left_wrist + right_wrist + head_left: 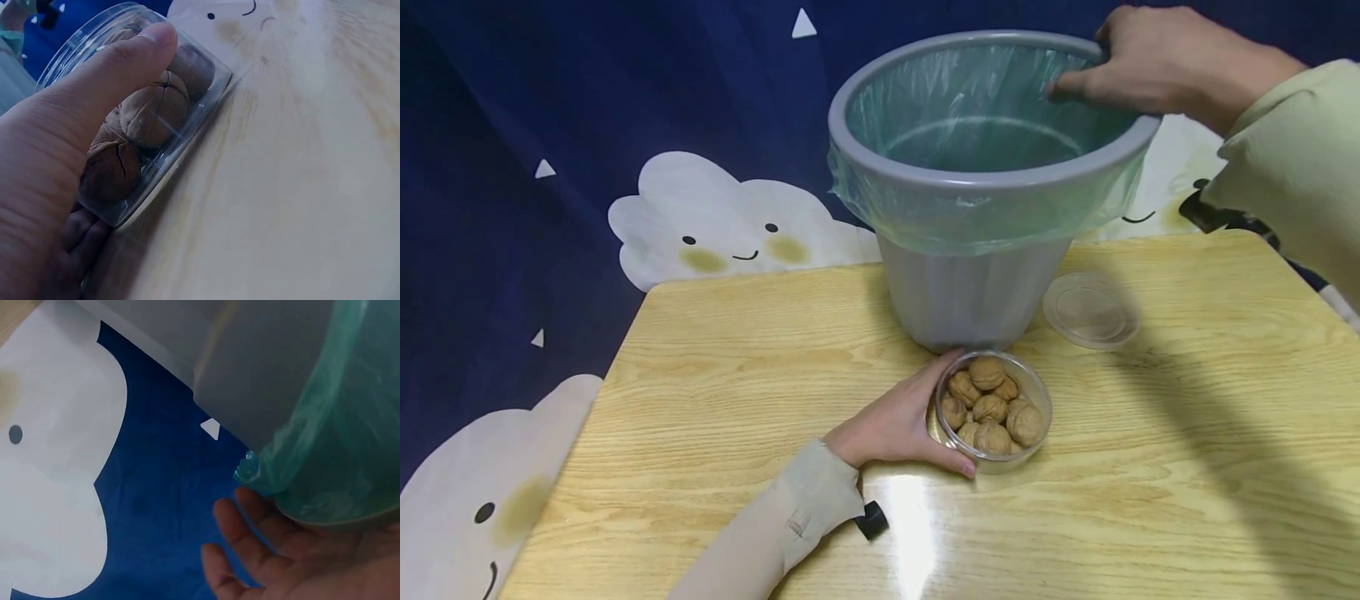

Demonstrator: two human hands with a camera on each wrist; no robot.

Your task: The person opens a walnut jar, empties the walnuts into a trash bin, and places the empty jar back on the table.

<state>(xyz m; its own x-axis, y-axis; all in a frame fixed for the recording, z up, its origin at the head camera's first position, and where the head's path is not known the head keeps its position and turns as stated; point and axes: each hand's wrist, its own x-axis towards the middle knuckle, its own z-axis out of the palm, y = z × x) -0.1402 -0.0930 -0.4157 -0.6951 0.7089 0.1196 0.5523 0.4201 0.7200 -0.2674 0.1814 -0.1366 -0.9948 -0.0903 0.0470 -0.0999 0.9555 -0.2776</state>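
Note:
My left hand (902, 425) grips a clear round plastic tub (1011, 464) from its left side, thumb at the near wall and fingers around the far side. Several whole walnuts (990, 408) fill the tub; in the left wrist view, cracks show in the walnut shells (156, 112). At the upper right my right hand (1172, 62) holds the rim of a grey trash bin (977, 287), thumb inside and fingers outside. A thin green bag (970, 218) lines the bin and folds over its rim. Whether the bin's base touches the table cannot be told.
A clear round lid (1090, 312) lies on the wooden table (737, 375) to the right of the bin. Behind the table hangs a dark blue cloth (550, 92) with smiling white clouds. The tub stands close in front of the bin's base.

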